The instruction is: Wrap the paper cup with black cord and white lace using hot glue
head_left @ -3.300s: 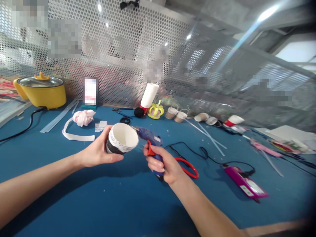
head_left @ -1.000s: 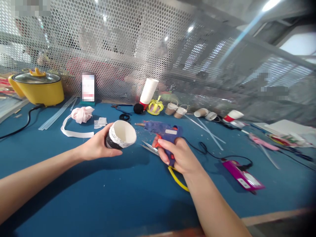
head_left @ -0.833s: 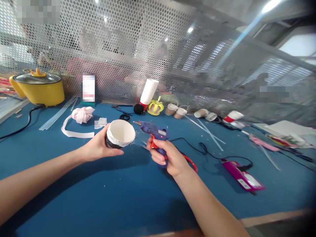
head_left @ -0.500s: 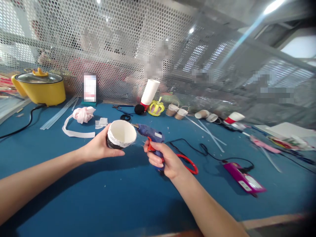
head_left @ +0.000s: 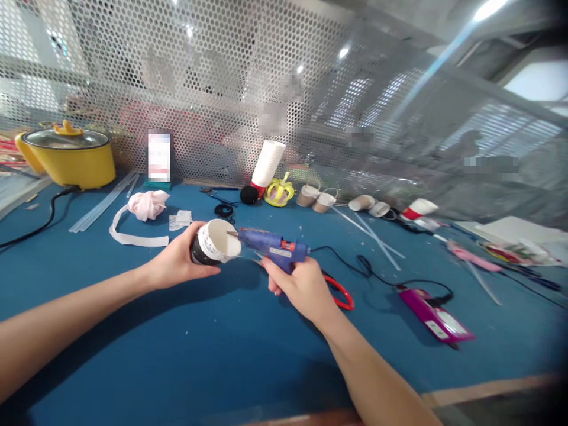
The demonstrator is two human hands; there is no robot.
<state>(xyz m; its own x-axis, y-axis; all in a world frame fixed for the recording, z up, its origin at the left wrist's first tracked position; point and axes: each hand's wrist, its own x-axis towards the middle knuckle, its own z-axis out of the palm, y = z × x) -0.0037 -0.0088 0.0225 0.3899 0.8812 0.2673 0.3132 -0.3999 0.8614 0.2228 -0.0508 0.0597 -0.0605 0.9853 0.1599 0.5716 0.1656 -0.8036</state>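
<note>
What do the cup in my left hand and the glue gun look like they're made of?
The cup looks like paper: matte white inside, thin rolled rim, with what may be white lace over a dark outer wall. The glue gun looks like moulded plastic, slightly glossy blue with an orange detail; its nozzle tip seems metal.

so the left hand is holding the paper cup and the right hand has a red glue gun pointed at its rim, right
Not quite: the glue gun is blue, with only a small red-orange part. The head view shows the right hand aiming its nozzle at the rim of the paper cup, held by the left hand.
</note>
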